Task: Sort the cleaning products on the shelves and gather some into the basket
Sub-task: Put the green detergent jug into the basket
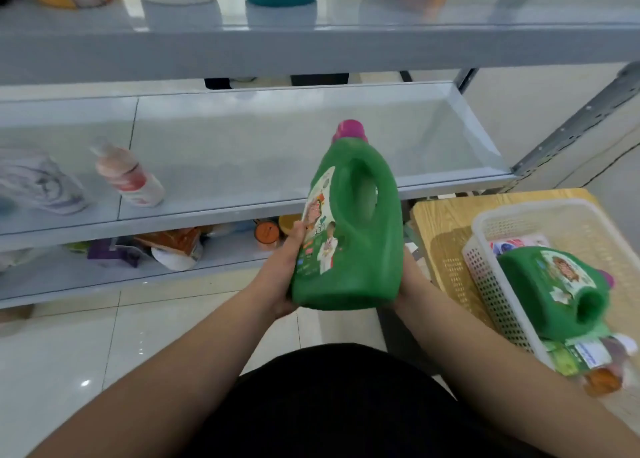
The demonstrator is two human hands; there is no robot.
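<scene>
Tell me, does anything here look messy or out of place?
Yes. Pouches lie jumbled on the bottom shelf, not standing. In the basket, a green jug lies on its side over smaller packs. No spill shows.

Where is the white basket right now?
Head view, lower right: the white basket sits on the wooden table, right of the held green jug, with another green jug lying inside.

A light wooden table point(437, 222) stands on the glossy white tiled floor point(69, 353).
</scene>
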